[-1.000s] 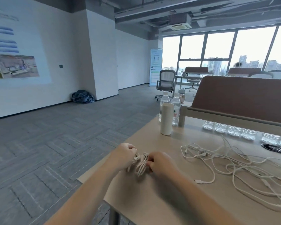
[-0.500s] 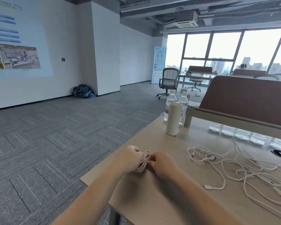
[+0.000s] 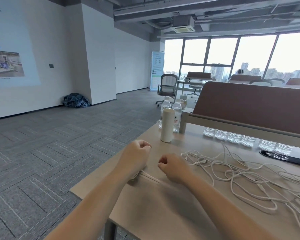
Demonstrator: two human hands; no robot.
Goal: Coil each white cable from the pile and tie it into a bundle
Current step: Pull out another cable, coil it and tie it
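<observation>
Hands: drawn apart since the frame before, when they met knuckle to knuckle over the coil; the view has also swung slightly left.

Wall projection (image 3: 6, 64): far left, pale slide with a photograph.
Blue cloth heap (image 3: 76, 102): on the carpet at the foot of the white pillar.
Left hand (image 3: 134, 158): over the near left corner of the desk (image 3: 163, 213), knuckles up, fingers curled under. Grip closed around the coiled cable (image 3: 134, 178), of which only a blurred white part shows beneath the heel of the hand.
Loose strand (image 3: 150, 177): runs from under the left hand, flat along the desk, towards the right wrist.
Right hand (image 3: 174, 168): just beside the left, apart from it, fingers curled into the palm. Whether this grip pinches the strand cannot be told.
White flask (image 3: 167, 125): upright on the desk beyond the hands.
Two water bottles (image 3: 177, 116): upright just behind the flask.
Office chair (image 3: 168, 87): farther back, near the windows.
Pile of white cables (image 3: 241, 174): tangled loose on the desk right of the right hand, near it, not touching it.
Brown divider panel (image 3: 258, 104): along the far desk edge.
Row of clear bottles (image 3: 232, 136): seen below the panel.
Black cable port (image 3: 274, 155): set in the desk, far right.
</observation>
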